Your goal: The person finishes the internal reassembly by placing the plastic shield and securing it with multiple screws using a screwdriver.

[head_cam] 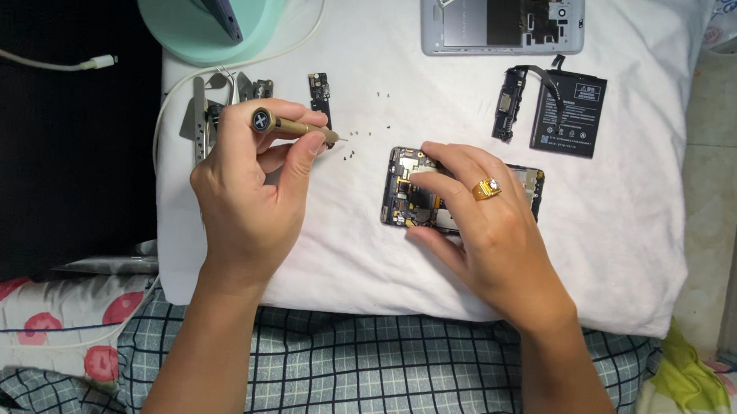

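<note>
Phone frame (463, 190): opened handset body, lying near the middle of the white cloth (622, 248), long axis left to right.
Right hand (482, 227): fingers spread narrow, pressing down on the phone frame; nearer of the two.
Left hand (250, 187): fingers closed on a small screwdriver (292, 126), tip pointing right toward the loose screws (351, 138).
Bearing: phone frame lies right of the screwdriver tip, apart from it.
Far edge: battery (569, 113), grey back cover (501, 19).

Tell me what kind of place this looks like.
Probably a makeshift phone-repair spot at home: the left hand holds a small screwdriver, the right hand steadies an opened phone on a white cloth, with a loose battery nearby.
</note>
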